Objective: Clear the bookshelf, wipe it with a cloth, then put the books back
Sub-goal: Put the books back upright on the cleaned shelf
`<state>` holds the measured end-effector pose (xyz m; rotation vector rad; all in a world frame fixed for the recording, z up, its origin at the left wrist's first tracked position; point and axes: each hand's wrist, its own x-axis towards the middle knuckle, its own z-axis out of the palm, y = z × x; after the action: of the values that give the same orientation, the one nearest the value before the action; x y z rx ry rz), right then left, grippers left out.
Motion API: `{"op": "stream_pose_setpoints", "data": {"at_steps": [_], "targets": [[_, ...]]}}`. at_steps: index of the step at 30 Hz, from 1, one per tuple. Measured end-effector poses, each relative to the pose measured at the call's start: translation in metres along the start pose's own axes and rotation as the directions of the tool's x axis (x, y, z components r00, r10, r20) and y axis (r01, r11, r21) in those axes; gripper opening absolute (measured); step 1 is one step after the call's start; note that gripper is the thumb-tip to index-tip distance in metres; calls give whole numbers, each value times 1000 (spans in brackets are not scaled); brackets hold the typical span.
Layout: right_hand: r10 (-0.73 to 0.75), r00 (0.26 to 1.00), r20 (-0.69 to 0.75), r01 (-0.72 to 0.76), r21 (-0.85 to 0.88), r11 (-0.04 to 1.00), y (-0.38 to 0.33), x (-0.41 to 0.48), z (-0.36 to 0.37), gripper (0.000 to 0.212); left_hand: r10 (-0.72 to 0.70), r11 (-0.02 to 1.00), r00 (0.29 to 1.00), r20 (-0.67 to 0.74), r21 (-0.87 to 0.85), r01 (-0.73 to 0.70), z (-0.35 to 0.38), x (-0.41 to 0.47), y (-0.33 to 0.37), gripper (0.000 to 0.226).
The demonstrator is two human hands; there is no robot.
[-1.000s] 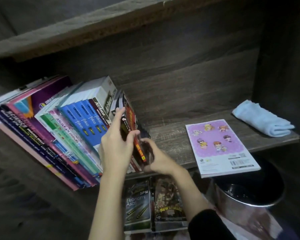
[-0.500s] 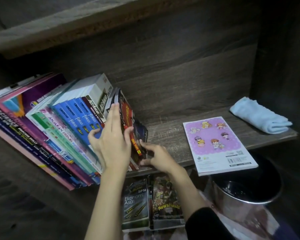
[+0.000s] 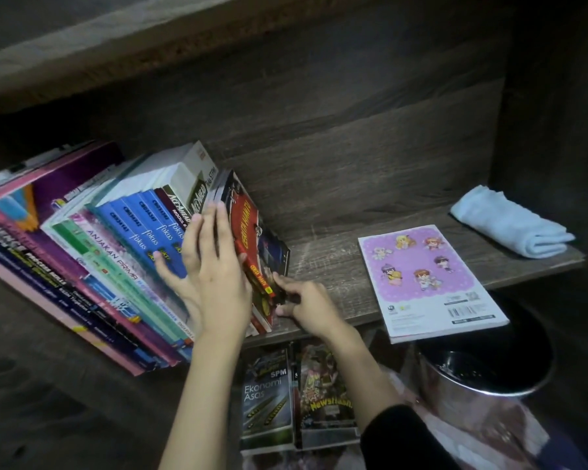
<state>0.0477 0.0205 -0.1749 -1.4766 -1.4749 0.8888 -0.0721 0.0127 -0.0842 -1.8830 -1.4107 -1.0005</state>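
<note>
- Row of books (image 3: 92, 252) on the left part of the shelf (image 3: 333, 266), all leaning left, spines out. Last in the row is a thin red-covered book (image 3: 248, 239).
- Left hand (image 3: 214, 273) laid flat and open against the spines beside the red book, fingers spread, gripping nothing; it props the row.
- Right hand (image 3: 306, 307) low at the shelf's front edge, fingers curled at the red book's bottom corner. Touching it, but whether it pinches the book I cannot tell.
- Purple-backed book (image 3: 428, 279) lies flat further right, its near end overhanging the shelf edge. Folded blue cloth (image 3: 510, 225) sits at the far right, well apart from the hands.
- More books (image 3: 299, 395) below the shelf, beside a metal bin (image 3: 482, 385).
- Handling judgement: thin paperbacks, light and floppy, glossy covers likely to slide. Best taken by the spine near the bottom, with the row kept braced so it does not topple right.
</note>
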Motion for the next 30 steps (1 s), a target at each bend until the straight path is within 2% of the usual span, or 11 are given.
{"op": "stream_pose_setpoints", "data": {"at_steps": [3, 8, 11, 17, 19, 21, 22, 24, 26, 28, 30], "targets": [[-3, 997, -78, -5, -99, 995, -4, -4, 3, 62, -60, 998, 998, 33, -16, 61, 0, 1, 5, 81], [-20, 988, -152, -21, -265, 964, -13, -13, 2, 51, -106, 994, 994, 2, -22, 106, 6, 2, 9, 79], [-3, 983, -182, -51, -293, 955, -16, -15, 2, 48, -117, 993, 993, -17, -23, 117, 10, 2, 10, 79], [51, 986, -161, -93, -272, 958, -16, -12, 3, 47, -145, 989, 989, -25, -2, 145, 11, 3, 15, 83], [91, 991, -102, -108, -176, 978, -14, -7, -1, 48, -156, 988, 988, -22, -19, 156, 5, 2, 18, 85], [120, 992, -26, -121, -40, 992, -13, -3, -10, 48, -172, 984, 984, -50, -59, 169, -2, 2, 22, 77], [117, 992, -37, -118, -10, 993, -14, -3, -16, 46, -183, 980, 980, -78, -94, 176, -7, 2, 24, 71], [112, 980, -161, -112, 11, 994, -14, -4, -30, 39, -175, 969, 975, -139, -198, 145, -11, 0, 27, 61], [105, 956, -273, -91, 64, 994, -14, -9, -48, 40, -116, 932, 984, -138, -358, 59, -11, -2, 33, 54], [133, 927, -350, -120, 59, 991, -16, -17, -69, 44, -86, 856, 995, -44, -514, 52, -12, -4, 46, 47], [192, 867, -460, -227, -22, 974, -16, -30, -94, 42, -124, 795, 981, 152, -576, 189, -12, -5, 61, 38]]}}
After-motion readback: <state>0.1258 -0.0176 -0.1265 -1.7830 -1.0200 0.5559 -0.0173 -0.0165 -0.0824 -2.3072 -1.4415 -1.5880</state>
